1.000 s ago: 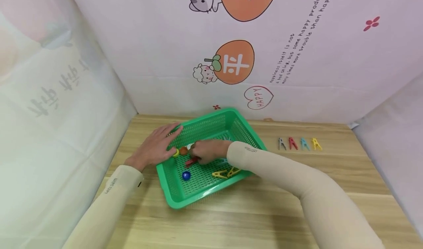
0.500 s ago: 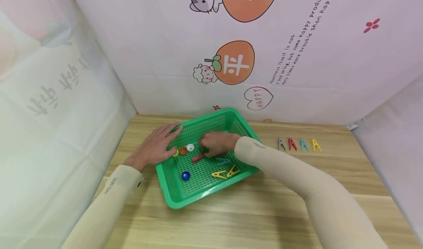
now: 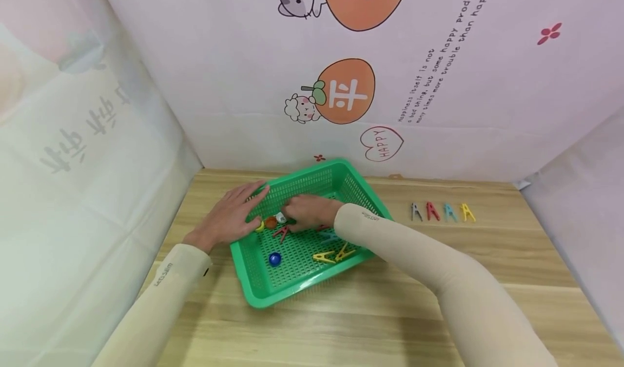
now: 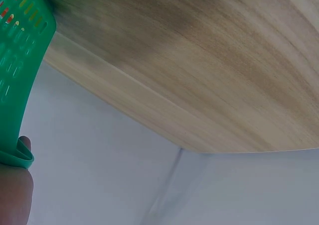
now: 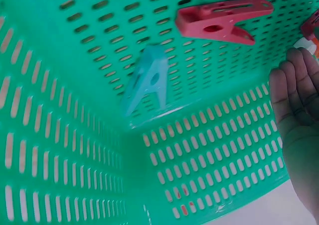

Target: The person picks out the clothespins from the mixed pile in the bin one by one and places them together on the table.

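In the head view my left hand [image 3: 226, 218] grips the left rim of the green plastic basket [image 3: 253, 301]; the left wrist view shows a thumb and a fingertip [image 4: 25, 143] around that rim. My right hand [image 3: 309, 213] reaches inside the basket, with a red clothespin [image 3: 281, 233] at its thumb side, seemingly pinched; the contact is partly hidden. Beside its fingertips lies a white cap [image 3: 280, 217]. An orange cap [image 3: 270, 223] and a yellow cap [image 3: 260, 226] sit near the left thumb. Under the right wrist are a second red clothespin [image 5: 214, 21] and a blue one [image 5: 149, 80].
Two yellow clothespins [image 3: 323, 256] and a blue cap [image 3: 274, 259] lie toward the basket's front. On the wooden table [image 3: 341, 323], right of the basket, grey [image 3: 416, 211], red [image 3: 432, 211], blue [image 3: 450, 213] and yellow [image 3: 467, 212] clothespins form a row. A printed wall sheet stands behind.
My right hand shifts right, then back left inside the basket, and the red clothespin moves with it and turns. The left hand and the basket stay in place.
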A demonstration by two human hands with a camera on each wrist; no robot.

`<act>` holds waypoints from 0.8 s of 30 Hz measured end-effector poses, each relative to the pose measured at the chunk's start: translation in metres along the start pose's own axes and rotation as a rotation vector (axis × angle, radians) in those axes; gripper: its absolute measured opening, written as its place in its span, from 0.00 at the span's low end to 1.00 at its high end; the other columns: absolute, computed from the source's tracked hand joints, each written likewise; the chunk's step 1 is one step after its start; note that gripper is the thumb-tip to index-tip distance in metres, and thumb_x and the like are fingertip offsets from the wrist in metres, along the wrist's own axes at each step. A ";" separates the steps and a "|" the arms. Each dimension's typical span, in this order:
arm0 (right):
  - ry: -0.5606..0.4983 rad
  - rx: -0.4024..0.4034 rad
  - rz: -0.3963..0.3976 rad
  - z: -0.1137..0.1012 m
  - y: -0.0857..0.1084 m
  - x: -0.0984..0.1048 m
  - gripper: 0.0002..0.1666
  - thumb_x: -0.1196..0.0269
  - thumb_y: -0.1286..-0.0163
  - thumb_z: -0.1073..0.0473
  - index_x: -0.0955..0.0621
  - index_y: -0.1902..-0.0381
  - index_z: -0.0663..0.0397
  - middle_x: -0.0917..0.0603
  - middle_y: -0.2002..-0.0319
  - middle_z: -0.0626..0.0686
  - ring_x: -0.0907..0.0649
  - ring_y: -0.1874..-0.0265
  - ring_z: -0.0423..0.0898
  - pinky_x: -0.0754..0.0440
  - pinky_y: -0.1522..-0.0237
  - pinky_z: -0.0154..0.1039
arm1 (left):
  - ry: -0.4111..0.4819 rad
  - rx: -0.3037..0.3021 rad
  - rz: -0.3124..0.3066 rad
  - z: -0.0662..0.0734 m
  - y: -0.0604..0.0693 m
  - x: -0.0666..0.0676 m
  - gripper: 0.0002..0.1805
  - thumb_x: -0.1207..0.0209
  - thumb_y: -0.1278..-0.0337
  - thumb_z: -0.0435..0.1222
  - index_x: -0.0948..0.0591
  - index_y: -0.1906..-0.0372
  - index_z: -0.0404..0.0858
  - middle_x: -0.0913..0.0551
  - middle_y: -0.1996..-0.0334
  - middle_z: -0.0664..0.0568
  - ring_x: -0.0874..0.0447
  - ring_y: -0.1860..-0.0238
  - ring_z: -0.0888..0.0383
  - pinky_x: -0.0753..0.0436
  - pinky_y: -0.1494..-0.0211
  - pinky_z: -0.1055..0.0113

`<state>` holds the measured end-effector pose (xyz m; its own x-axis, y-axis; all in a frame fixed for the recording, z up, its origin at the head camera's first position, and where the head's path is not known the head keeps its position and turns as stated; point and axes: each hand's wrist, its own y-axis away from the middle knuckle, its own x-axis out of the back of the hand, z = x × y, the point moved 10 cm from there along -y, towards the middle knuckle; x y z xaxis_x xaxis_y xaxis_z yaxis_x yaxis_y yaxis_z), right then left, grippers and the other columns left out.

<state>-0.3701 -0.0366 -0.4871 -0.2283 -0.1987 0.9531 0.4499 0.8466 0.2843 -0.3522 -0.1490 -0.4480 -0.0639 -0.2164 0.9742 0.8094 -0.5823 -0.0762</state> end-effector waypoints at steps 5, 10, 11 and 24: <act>-0.071 0.064 0.044 -0.010 -0.005 0.004 0.12 0.31 0.21 0.51 0.12 0.48 0.50 0.11 0.51 0.48 0.12 0.53 0.41 0.11 0.50 0.37 | -0.003 -0.012 0.012 0.000 -0.001 0.003 0.42 0.44 0.23 0.46 0.42 0.12 0.40 0.44 0.12 0.41 0.44 0.14 0.38 0.41 0.13 0.36; -0.147 0.114 0.000 -0.024 -0.012 -0.004 0.10 0.29 0.23 0.54 0.11 0.48 0.49 0.11 0.53 0.46 0.14 0.54 0.39 0.13 0.51 0.35 | -0.003 -0.017 0.013 0.000 -0.001 0.001 0.42 0.44 0.22 0.46 0.42 0.12 0.39 0.45 0.11 0.41 0.44 0.14 0.37 0.42 0.12 0.36; -0.156 0.123 -0.014 -0.027 -0.013 -0.005 0.11 0.29 0.24 0.55 0.12 0.48 0.50 0.11 0.53 0.46 0.14 0.55 0.39 0.13 0.52 0.34 | -0.001 -0.017 0.012 0.000 -0.001 0.001 0.42 0.44 0.22 0.46 0.42 0.12 0.39 0.45 0.11 0.41 0.44 0.14 0.37 0.42 0.12 0.36; -0.137 0.143 -0.135 -0.032 0.018 -0.016 0.18 0.29 0.24 0.50 0.12 0.42 0.51 0.12 0.53 0.46 0.16 0.59 0.37 0.13 0.51 0.36 | 0.007 -0.007 0.014 0.001 -0.001 0.002 0.42 0.44 0.24 0.46 0.42 0.11 0.40 0.44 0.12 0.41 0.44 0.13 0.38 0.42 0.12 0.37</act>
<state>-0.3307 -0.0341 -0.4941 -0.3977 -0.2543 0.8816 0.2831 0.8800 0.3815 -0.3527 -0.1485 -0.4460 -0.0565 -0.2296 0.9716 0.8060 -0.5849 -0.0914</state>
